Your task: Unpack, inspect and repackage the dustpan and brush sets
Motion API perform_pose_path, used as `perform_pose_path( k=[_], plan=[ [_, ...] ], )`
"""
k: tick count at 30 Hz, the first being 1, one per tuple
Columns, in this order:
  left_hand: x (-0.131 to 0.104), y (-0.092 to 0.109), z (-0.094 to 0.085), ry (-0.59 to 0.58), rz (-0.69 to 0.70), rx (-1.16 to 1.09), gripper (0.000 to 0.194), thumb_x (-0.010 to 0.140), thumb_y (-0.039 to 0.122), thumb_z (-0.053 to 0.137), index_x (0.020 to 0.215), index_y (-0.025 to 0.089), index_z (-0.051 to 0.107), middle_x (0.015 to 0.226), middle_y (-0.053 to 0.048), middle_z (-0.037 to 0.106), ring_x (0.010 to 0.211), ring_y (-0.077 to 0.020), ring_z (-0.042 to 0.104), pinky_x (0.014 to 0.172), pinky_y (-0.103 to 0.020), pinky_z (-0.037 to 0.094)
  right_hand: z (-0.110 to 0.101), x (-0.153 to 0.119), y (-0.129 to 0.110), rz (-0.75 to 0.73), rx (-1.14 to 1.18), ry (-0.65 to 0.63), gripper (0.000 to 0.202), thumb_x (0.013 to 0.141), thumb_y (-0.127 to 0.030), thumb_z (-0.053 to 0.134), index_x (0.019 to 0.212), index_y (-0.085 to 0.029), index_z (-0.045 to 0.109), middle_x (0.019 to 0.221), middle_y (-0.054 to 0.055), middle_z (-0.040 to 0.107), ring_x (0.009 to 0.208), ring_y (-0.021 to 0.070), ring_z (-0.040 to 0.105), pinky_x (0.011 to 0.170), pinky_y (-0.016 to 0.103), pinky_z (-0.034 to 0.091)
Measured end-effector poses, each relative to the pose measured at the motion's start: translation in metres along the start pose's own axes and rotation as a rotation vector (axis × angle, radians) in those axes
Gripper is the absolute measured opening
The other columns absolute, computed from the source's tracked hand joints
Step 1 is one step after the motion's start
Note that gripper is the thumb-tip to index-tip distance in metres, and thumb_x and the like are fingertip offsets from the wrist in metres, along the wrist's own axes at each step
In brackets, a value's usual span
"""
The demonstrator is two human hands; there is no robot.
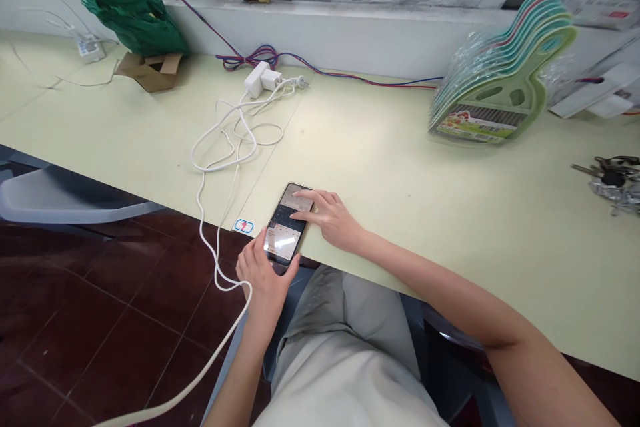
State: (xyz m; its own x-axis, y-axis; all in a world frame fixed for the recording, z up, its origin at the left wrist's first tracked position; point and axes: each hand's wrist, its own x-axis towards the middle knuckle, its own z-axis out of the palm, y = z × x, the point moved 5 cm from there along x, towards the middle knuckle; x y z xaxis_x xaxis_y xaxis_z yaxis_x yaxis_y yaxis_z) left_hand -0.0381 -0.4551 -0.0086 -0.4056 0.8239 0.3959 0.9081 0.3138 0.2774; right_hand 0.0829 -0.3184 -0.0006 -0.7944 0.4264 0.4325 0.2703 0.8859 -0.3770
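The person's left hand (263, 277) is holding the dark-framed, rectangular smartphone (287, 227) by its lower end; the thumb and fingers are closing partly around its two sides. The phone is lying screen up at the near edge of the pale green, smooth table (375, 133), with its lower end reaching over this edge. The right hand (337, 220) is holding nothing; it is opening partly, two fingers stretching separately over the lit screen. Whether both fingertips are pressing the glass, I am not able to tell. The step in hand is seeming to be a touch operation on the screen. Any further touch, I judge, is needing a steady left grip and light, exact fingertips, while the long, thin white cable (201, 213) is lying near, passing by the left wrist.
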Motion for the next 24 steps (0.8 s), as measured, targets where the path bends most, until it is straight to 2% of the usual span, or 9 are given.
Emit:
perform_pose_path(
  k=[4,8,12,15,19,24],
  plan=[
    [0.0,0.0,0.0,0.002,0.004,0.004,0.076,0.078,0.056,0.059,0.136,0.01,0.041,0.116,-0.018,0.056,0.103,-0.033,0.052,0.089,-0.047,0.041,0.003,0.0,-0.002,-0.043,-0.064,-0.035,0.058,0.077,0.009,0.046,0.118,-0.029,0.062,0.146,0.004,0.041,0.131,0.0236,0.036,0.096,0.041,0.035],
    [0.0,0.001,-0.002,0.006,0.001,-0.003,0.075,0.078,0.055,0.06,0.136,0.01,0.041,0.115,-0.018,0.056,0.102,-0.0329,0.052,0.089,-0.048,0.041,0.004,0.0,-0.002,-0.058,-0.071,-0.023,0.058,0.078,0.008,0.044,0.118,-0.029,0.061,0.145,0.004,0.042,0.128,0.0233,0.038,0.095,0.04,0.034],
    [0.001,0.003,-0.003,-0.003,0.0,-0.014,0.074,0.079,0.054,0.059,0.136,0.011,0.041,0.115,-0.018,0.055,0.103,-0.0327,0.052,0.089,-0.048,0.041,-0.003,-0.002,0.001,0.016,-0.032,0.1,0.062,0.08,0.009,0.034,0.125,-0.027,0.056,0.126,0.007,0.055,0.102,0.0179,0.053,0.089,0.035,0.036],
    [0.001,0.003,-0.003,-0.003,-0.001,0.002,0.073,0.079,0.054,0.059,0.136,0.011,0.041,0.114,-0.018,0.056,0.102,-0.0325,0.052,0.089,-0.048,0.041,-0.008,-0.003,0.005,0.101,-0.005,0.173,0.06,0.081,0.008,0.031,0.125,-0.025,0.055,0.112,0.007,0.058,0.085,0.0156,0.054,0.086,0.033,0.036],
    [0.001,0.004,-0.003,0.001,0.008,0.019,0.075,0.079,0.055,0.059,0.135,0.009,0.042,0.114,-0.018,0.056,0.101,-0.0324,0.052,0.088,-0.048,0.042,-0.012,-0.002,0.007,0.146,0.004,0.2,0.058,0.08,0.007,0.033,0.124,-0.024,0.055,0.108,0.007,0.057,0.087,0.0163,0.055,0.085,0.033,0.036],
    [0.001,0.003,-0.002,-0.008,-0.003,0.005,0.074,0.079,0.054,0.059,0.136,0.01,0.042,0.115,-0.018,0.056,0.103,-0.0325,0.052,0.089,-0.048,0.041,-0.011,-0.002,0.006,0.13,0.004,0.187,0.057,0.08,0.007,0.033,0.124,-0.023,0.055,0.108,0.007,0.057,0.09,0.0167,0.055,0.085,0.032,0.035]
  ],
)
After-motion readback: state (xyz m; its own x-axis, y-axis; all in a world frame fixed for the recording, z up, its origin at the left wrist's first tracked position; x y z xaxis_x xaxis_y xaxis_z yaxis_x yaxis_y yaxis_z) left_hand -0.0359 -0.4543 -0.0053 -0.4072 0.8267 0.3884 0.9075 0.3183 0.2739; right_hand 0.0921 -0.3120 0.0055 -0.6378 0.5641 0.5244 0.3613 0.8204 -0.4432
